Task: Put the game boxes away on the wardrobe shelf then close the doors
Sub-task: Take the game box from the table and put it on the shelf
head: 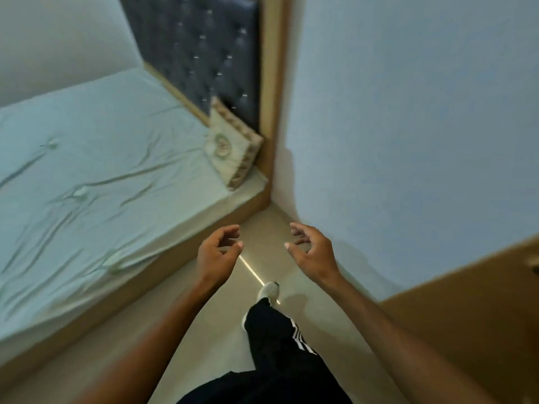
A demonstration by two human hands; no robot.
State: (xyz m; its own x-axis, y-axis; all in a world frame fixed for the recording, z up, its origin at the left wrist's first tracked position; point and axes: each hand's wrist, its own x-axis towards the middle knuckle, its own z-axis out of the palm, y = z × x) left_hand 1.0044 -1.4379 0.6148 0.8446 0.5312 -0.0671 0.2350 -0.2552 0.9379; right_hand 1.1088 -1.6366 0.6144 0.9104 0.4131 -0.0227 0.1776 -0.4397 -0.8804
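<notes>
My left hand (217, 252) and my right hand (309, 247) are both held out in front of me above the floor, about a hand's width apart. Their fingers are loosely curled and hold nothing. No game box is in view. A tan wooden panel (466, 322) rises at the lower right; it may be a wardrobe door or side, but I cannot tell which.
A bed (102, 176) with a pale green sheet fills the left, with a cream cushion (233, 147) leaning on a dark tufted headboard (204, 48). A pale wall (408, 112) stands on the right. A narrow strip of beige floor (221, 330) runs between them, with my leg and white shoe on it.
</notes>
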